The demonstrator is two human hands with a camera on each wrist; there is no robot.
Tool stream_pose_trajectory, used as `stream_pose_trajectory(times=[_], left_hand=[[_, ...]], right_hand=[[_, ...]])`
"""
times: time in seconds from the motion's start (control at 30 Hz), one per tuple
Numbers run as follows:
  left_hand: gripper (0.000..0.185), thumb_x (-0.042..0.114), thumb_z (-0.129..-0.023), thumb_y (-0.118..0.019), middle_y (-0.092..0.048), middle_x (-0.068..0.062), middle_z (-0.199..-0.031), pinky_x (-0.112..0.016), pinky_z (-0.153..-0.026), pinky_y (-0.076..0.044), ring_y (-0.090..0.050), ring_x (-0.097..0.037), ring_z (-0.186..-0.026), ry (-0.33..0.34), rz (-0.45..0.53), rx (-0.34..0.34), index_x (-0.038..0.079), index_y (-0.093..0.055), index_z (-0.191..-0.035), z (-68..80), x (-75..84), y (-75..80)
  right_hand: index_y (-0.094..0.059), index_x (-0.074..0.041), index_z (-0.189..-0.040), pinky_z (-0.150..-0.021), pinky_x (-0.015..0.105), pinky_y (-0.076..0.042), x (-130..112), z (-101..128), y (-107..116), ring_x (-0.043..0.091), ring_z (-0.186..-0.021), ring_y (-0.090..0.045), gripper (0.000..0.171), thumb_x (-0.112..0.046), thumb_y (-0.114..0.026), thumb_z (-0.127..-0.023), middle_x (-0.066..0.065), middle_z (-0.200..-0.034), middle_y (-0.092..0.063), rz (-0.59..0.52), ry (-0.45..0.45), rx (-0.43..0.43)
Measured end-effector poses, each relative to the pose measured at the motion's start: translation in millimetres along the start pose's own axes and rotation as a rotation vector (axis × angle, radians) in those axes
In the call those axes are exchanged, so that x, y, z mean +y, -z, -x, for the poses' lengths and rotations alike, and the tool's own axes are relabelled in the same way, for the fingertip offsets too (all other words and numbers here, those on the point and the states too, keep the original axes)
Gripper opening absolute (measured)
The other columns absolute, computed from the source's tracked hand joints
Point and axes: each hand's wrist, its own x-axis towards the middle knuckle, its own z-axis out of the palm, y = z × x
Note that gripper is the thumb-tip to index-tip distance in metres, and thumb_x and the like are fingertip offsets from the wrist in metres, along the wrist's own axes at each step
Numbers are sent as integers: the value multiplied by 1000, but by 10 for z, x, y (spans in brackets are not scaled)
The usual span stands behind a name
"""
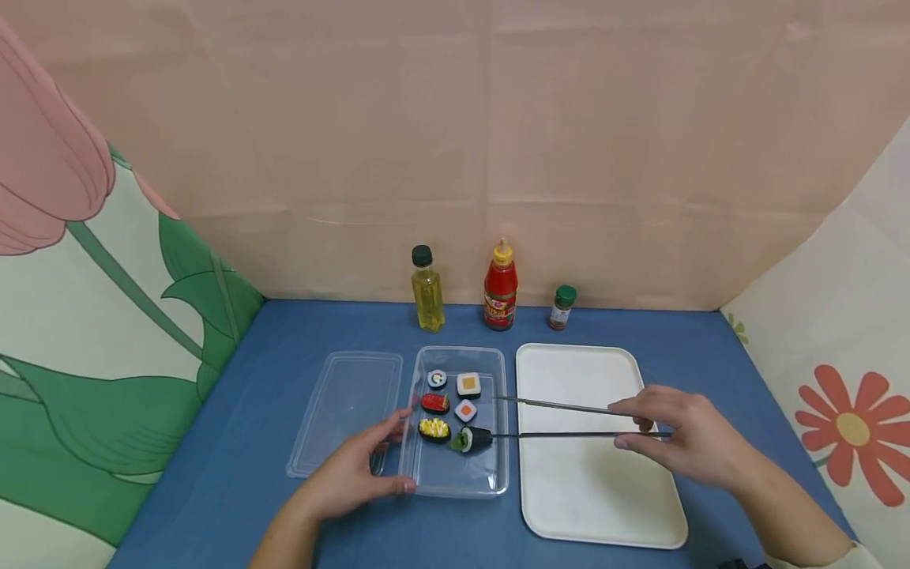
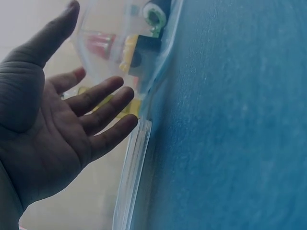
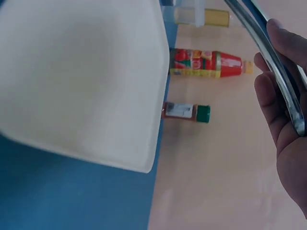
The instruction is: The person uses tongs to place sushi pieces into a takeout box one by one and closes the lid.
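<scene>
My right hand (image 1: 678,427) holds long metal tongs (image 1: 569,406) between thumb and fingers, arms spread apart. They reach left across the white tray to the clear plastic box (image 1: 455,484). The lower arm's tip is right at a dark sushi roll with green filling (image 1: 476,439), which lies in the box. Around it are several other toy sushi pieces, among them a yellow-topped one (image 1: 434,429) and a red-topped one (image 1: 435,403). My left hand (image 1: 355,470) rests at the box's left side, fingers extended (image 2: 108,98) and thumb near the front left corner.
A clear lid (image 1: 348,395) lies left of the box, partly behind my left hand. To the right is a white tray (image 1: 597,498). Along the back wall stand an oil bottle (image 1: 428,296), a red sauce bottle (image 1: 501,291) and a green-capped spice jar (image 1: 562,307).
</scene>
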Motion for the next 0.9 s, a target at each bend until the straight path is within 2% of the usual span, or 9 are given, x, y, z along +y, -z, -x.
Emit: stream_pose_trajectory(times=[0.13, 0.27, 0.6, 0.8, 0.9], left_hand=[[101, 42, -82, -89, -55, -12, -150, -62, -111, -39, -52, -34, -137, 8, 2, -27, 23, -33, -163, -12, 0, 20], [100, 41, -84, -88, -52, -13, -152, -64, -112, -38, -50, -36, -139, -3, 0, -53, 22, -31, -164, -15, -2, 41], [96, 36, -85, -88, -51, -14, -146, -60, -112, -38, -52, -32, -133, -48, 32, -73, 14, -29, -158, -44, -36, 34], [96, 35, -85, -88, -53, -13, -144, -59, -112, -38, -52, -28, -132, -66, 42, -59, 17, -28, -158, -39, -61, 29], [96, 36, -85, -88, -54, -12, -144, -59, -111, -39, -53, -29, -132, -63, 37, -55, 18, -29, -158, -39, -63, 30]], right_hand=[[-78, -22, -117, -58, 11, -41, 16, 144, 13, 0, -76, -55, 53, -12, -97, -68, -19, -90, -62, 17, -27, 22], [-78, -28, -117, -59, 10, -41, 7, 277, 38, -4, -75, -54, 56, -11, -98, -67, -23, -89, -59, 55, -92, 26], [-80, -28, -115, -58, 14, -41, -48, 542, 61, 0, -73, -54, 54, -11, -98, -67, -21, -87, -62, 95, -226, 78], [-80, -27, -115, -59, 11, -47, -40, 688, 109, -1, -73, -55, 55, -10, -98, -66, -19, -88, -65, 134, -309, 101], [-80, -27, -116, -58, 10, -46, -33, 760, 133, -1, -73, -56, 55, -10, -97, -67, -19, -88, -66, 154, -338, 116]])
